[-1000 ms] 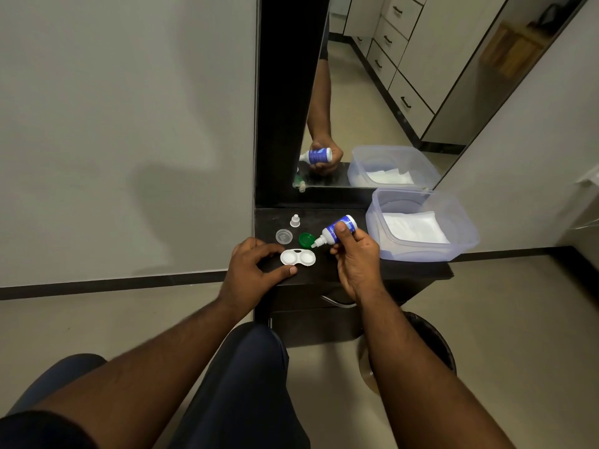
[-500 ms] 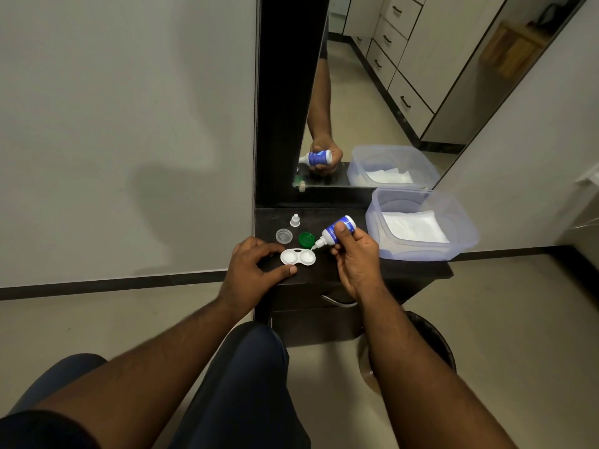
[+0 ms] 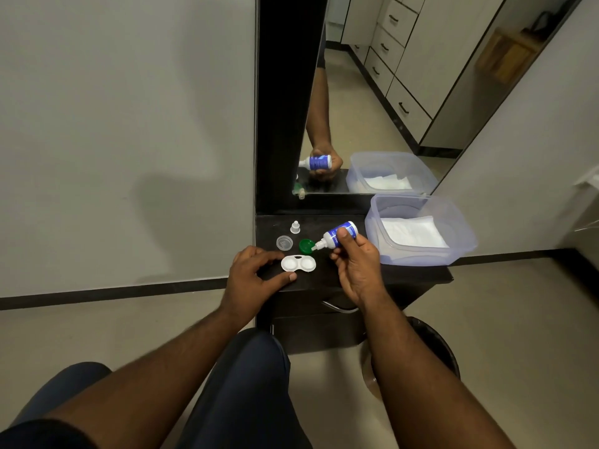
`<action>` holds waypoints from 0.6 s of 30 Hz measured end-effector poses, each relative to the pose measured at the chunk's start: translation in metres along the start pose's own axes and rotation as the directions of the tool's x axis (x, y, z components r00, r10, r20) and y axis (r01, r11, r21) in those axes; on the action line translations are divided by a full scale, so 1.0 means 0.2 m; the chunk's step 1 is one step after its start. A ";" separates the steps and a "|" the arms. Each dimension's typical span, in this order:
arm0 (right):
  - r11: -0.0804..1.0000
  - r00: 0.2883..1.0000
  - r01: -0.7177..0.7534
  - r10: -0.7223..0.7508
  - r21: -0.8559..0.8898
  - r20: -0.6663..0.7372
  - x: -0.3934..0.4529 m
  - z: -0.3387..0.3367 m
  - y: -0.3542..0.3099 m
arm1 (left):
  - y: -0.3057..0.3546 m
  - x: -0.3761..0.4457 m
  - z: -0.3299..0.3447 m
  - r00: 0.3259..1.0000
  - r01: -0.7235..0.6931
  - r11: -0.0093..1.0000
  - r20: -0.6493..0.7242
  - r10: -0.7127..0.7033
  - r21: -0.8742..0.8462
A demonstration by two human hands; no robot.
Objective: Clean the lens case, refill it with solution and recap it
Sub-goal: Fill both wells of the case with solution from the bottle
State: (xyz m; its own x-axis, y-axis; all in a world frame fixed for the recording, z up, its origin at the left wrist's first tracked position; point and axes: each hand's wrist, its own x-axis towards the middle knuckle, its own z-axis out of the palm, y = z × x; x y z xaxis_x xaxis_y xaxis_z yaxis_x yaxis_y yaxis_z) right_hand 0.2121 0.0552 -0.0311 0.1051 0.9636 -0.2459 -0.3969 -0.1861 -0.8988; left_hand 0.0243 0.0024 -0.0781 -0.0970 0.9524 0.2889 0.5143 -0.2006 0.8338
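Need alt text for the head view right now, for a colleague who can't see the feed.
A right hand tilts a blue solution bottle, nozzle down, just above the open white lens case on a dark shelf, while the left hand steadies the case. Behind lie a green cap, a clear cap and a small white bottle cap.

walls (image 3: 113, 108): plain grey-white, dark skirting
floor (image 3: 97, 332): beige
furniture: black shelf (image 3: 418, 275) w/ mirror (image 3: 372, 102) reflecting drawer units
bin (image 3: 434, 348): dark, under shelf
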 end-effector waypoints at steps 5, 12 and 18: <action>0.993 0.996 -0.008 -0.003 0.116 0.092 0.02 -0.01 0.00 | 0.10 0.02 -0.04 0.972 -0.019 0.997 -0.235 0.002 -0.072; 0.989 0.992 0.017 -0.035 0.146 0.119 0.06 -0.04 0.02 | 0.17 0.43 0.04 0.996 0.087 0.983 0.014 -0.090 0.160; 0.992 0.994 0.045 -0.057 0.118 0.099 0.05 -0.04 0.03 | 0.14 0.57 0.10 0.959 0.116 0.931 0.205 -0.196 0.345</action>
State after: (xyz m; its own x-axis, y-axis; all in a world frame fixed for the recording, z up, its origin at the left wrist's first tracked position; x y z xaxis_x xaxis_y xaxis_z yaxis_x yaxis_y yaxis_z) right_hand 0.2180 0.0626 -0.0420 0.0370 0.9868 -0.1576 -0.4965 -0.1187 -0.8599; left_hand 0.0445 0.1096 -0.0309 -0.0191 0.9997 0.0175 0.7617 0.0032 0.6479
